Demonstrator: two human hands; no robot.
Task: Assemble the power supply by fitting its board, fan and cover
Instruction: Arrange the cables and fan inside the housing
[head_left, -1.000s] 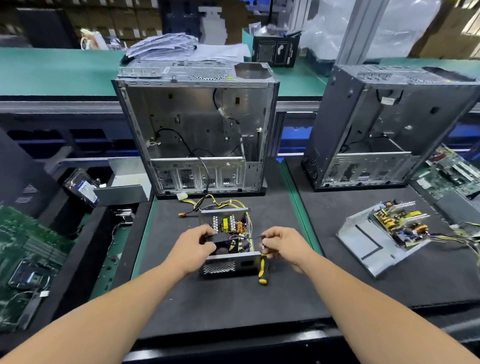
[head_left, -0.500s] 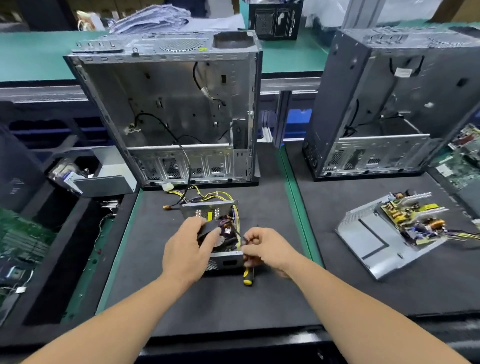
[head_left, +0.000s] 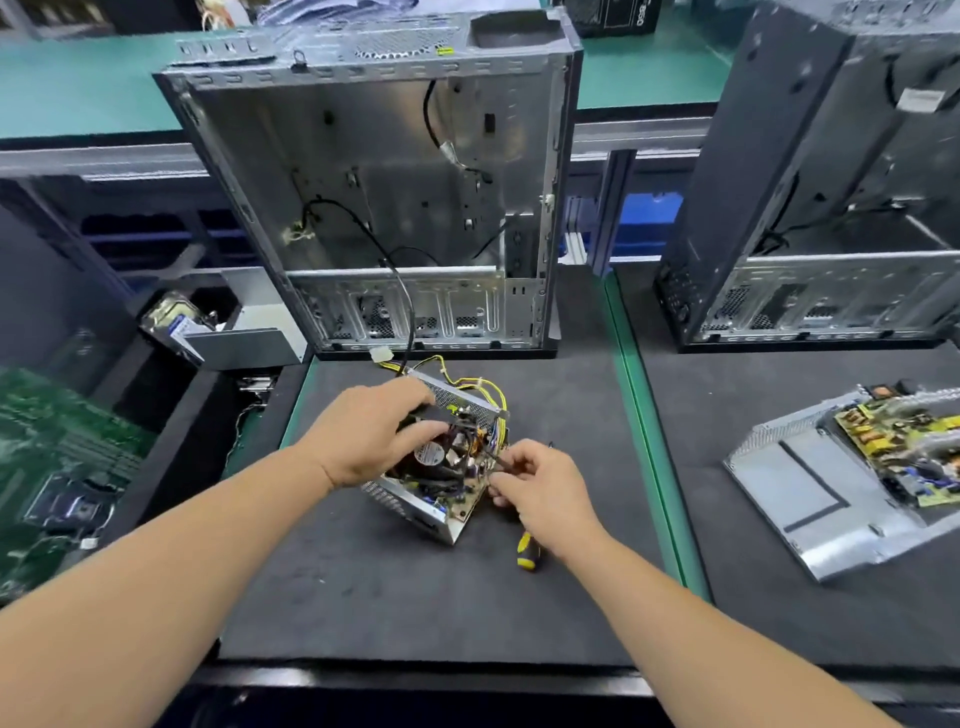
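Note:
An open silver power supply case (head_left: 415, 512) lies turned at an angle on the black mat, its board (head_left: 470, 501) and yellow wires (head_left: 488, 392) showing. A black fan (head_left: 431, 460) sits inside it. My left hand (head_left: 363, 436) grips the fan and the case's far wall from above. My right hand (head_left: 540, 483) pinches thin wires at the case's right edge. A yellow-and-black screwdriver (head_left: 527, 551) lies on the mat, partly hidden under my right wrist.
An open computer case (head_left: 384, 208) stands just behind the power supply, a second case (head_left: 831, 208) at the right. A loose metal cover (head_left: 800, 488) with another board (head_left: 904, 452) lies on the right mat. Green motherboards (head_left: 52, 467) lie to the left.
The power supply has been turned so a corner points toward me. My left hand shifted onto its far wall and fan; my right hand stays at its right edge. The view has tilted down and closer.

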